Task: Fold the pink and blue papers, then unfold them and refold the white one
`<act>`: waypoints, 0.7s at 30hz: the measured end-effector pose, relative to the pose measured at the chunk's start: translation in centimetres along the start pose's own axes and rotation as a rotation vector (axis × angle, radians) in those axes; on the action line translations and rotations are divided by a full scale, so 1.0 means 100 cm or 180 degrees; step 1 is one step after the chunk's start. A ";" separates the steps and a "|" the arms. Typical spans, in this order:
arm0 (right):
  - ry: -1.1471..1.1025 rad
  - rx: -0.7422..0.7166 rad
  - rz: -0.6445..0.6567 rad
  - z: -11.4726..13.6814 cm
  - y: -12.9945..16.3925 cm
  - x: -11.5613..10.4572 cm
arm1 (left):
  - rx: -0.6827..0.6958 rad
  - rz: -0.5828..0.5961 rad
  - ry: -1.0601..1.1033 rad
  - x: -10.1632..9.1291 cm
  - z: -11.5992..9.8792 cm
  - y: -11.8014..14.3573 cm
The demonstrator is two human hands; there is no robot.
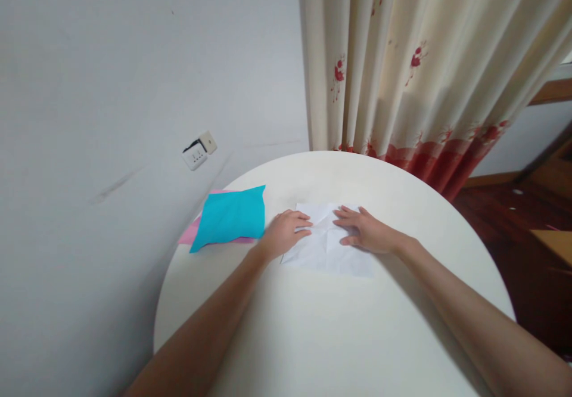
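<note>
And here lies the white paper sheet [328, 248], thin and crossed by fold creases that meet near its middle, flat on the round white table [313, 331] between the person's two hands. The left hand [286, 232] and the right hand [367, 231] both rest open, fingers extended and gripping nothing, covering parts of its side edges! Just beside the left hand, a rumpled blue sheet [235, 215] overlaps a pink sheet [190, 233], near the wall socket [195, 157], with a flowered curtain [402, 57] hanging beyond the table.

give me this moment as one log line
left hand: open, on creased white paper | right hand: open, on same paper | blue sheet: atop pink paper, on white table
</note>
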State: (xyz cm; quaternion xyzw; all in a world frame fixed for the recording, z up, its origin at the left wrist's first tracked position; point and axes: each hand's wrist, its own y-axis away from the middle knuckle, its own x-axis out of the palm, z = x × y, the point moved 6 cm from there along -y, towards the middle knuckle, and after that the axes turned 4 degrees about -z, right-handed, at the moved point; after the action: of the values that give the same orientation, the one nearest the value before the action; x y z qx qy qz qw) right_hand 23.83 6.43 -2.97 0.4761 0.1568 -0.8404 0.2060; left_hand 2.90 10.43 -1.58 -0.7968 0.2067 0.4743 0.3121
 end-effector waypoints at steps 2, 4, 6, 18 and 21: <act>-0.0002 0.0007 -0.0149 -0.002 -0.002 -0.001 | -0.0047 -0.0105 0.0087 0.000 0.001 -0.002; 0.0009 0.0037 -0.0298 -0.004 -0.004 -0.001 | -0.0070 -0.0159 0.0119 0.001 0.001 -0.003; 0.0020 0.0042 -0.0413 -0.004 -0.006 0.000 | -0.0053 -0.0222 0.0199 -0.001 -0.001 -0.004; -0.0248 -0.0235 -0.1676 0.012 0.000 -0.036 | 0.0039 -0.1298 0.0498 -0.041 -0.017 -0.002; -0.0405 -0.0459 -0.1978 0.014 0.004 -0.044 | 0.0058 -0.1426 0.0749 -0.044 -0.019 -0.001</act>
State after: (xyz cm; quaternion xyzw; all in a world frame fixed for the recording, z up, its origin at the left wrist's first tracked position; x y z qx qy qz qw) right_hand 25.02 6.30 1.49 0.3362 0.3406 -0.8779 -0.0178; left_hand 2.12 9.34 3.06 -0.8696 0.0641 0.2954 0.3904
